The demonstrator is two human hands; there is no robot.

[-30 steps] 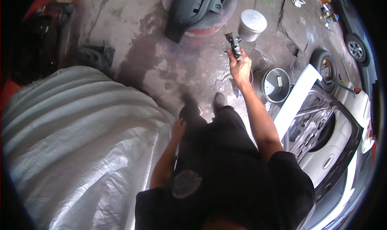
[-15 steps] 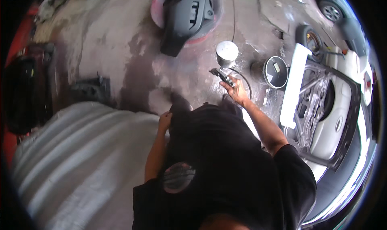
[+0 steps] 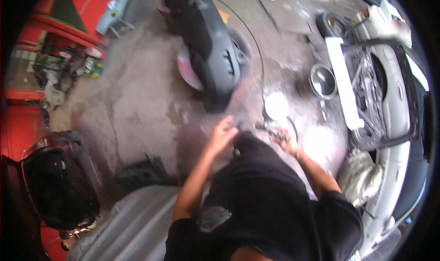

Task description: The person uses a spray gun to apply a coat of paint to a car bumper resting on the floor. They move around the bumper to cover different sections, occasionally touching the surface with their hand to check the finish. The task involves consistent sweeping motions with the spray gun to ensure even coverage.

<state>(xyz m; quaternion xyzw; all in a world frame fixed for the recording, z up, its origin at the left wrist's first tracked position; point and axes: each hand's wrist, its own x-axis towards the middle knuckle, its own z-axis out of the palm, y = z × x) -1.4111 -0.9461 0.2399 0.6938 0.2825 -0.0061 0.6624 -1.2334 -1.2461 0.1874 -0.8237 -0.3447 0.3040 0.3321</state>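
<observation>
Head camera: nearest to you is your black shirt. A grey sheet cover lies in ridges at your left side.

Your left hand is raised in front of your body, fingers loosely extended; no object can be made out in it, and motion blur hides the detail. Your right hand is closed around a dark metallic hand tool. The tool is in front of your legs, with its free end directed toward your left; its exact type cannot be told.

Just beyond the tool, locate the round white-topped container. A dark hose curves across the floor and reaches the container's side. At your left, beyond the cover, note the black plastic part on the floor.

Farther out at right stands an open bucket, near a long white strip. The strip is set along the edge of a vehicle panel. Ahead of you, the large grey molded part rests on a rounded support. Beyond the bucket lies a wheel.
</observation>
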